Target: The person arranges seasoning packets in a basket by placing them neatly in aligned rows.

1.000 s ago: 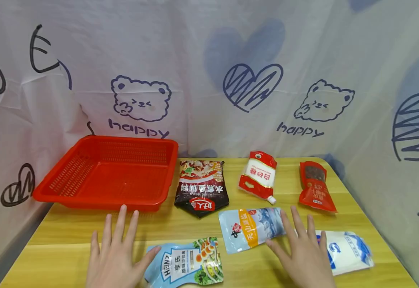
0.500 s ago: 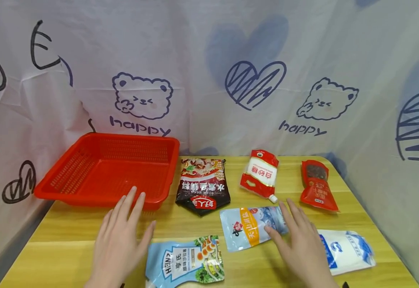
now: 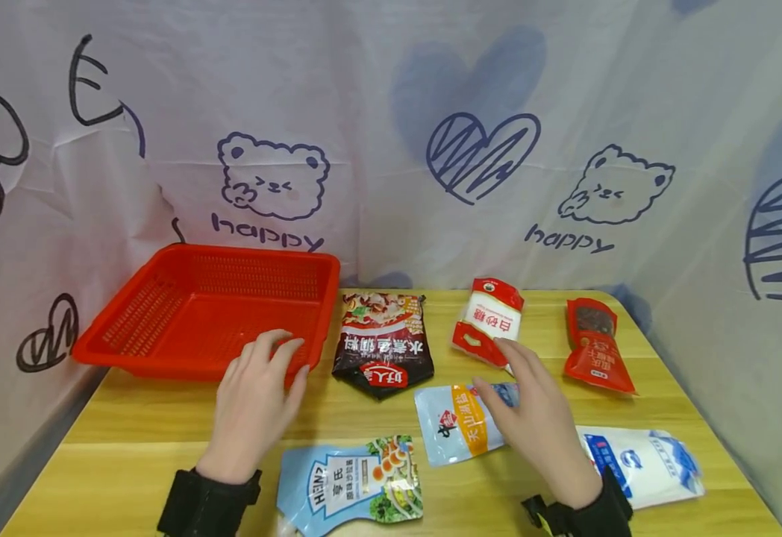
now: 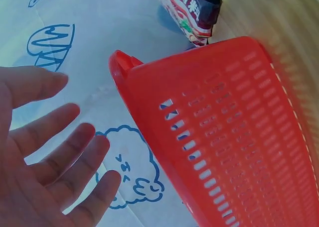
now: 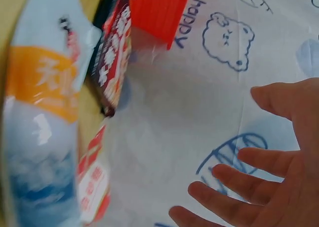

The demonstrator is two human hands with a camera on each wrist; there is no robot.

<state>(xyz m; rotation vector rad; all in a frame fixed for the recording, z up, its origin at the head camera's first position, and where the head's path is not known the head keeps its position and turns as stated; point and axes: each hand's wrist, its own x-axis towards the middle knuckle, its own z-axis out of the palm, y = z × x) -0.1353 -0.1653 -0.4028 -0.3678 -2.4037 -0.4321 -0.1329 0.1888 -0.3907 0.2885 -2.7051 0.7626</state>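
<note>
My left hand (image 3: 257, 403) hovers by the front right corner of the red plastic basket (image 3: 196, 370); its fingers are loosely bent and hold nothing, and the left wrist view shows them spread apart from the rim. Above the light blue salt pouch (image 3: 454, 425) is my right hand (image 3: 539, 414), fingers relaxed, nothing in them. Its fingertips overlap the lower end of the red and white sugar pouch (image 3: 495, 313) in the head view. A dark seasoning packet (image 3: 383, 339) lies right of the basket. Below and between the hands lies the Heinz salad dressing pouch (image 3: 347, 485).
A red bag with dark contents (image 3: 595, 347) lies at the back right of the wooden table (image 3: 129, 462). The white and blue pouch (image 3: 656, 466) is right of my right wrist. A printed curtain (image 3: 377, 149) encloses the back and sides.
Both hands have moved forward, the left toward the basket's front right corner and the right over the salt pouch toward the sugar pouch. Their spread fingers have bent somewhat. The packets stay put.
</note>
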